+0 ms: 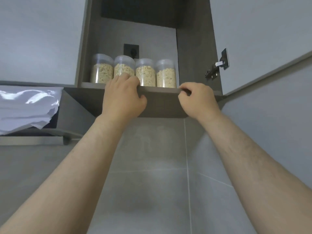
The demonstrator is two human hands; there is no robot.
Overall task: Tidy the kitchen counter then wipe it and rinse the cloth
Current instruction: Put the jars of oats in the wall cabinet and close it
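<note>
Several clear lidded jars of pale flakes [145, 73] stand in a row on the bottom shelf [160, 103] of an open wall cabinet above me. My left hand [123, 97] reaches over the shelf's front edge. Its fingers lie against the base of the second jar from the left [124, 65], and its thumb stays below the edge. My right hand [197, 98] has its fingers curled at the shelf's front edge, below the rightmost jar [166, 75], and holds nothing. No cloth or counter is in view.
The cabinet door [270, 39] stands open to the right on a metal hinge [217, 65]. A black socket [131, 51] sits on the cabinet's back wall. A film-wrapped extractor hood [25, 105] hangs at the left. Grey wall tiles [152, 166] lie below the cabinet.
</note>
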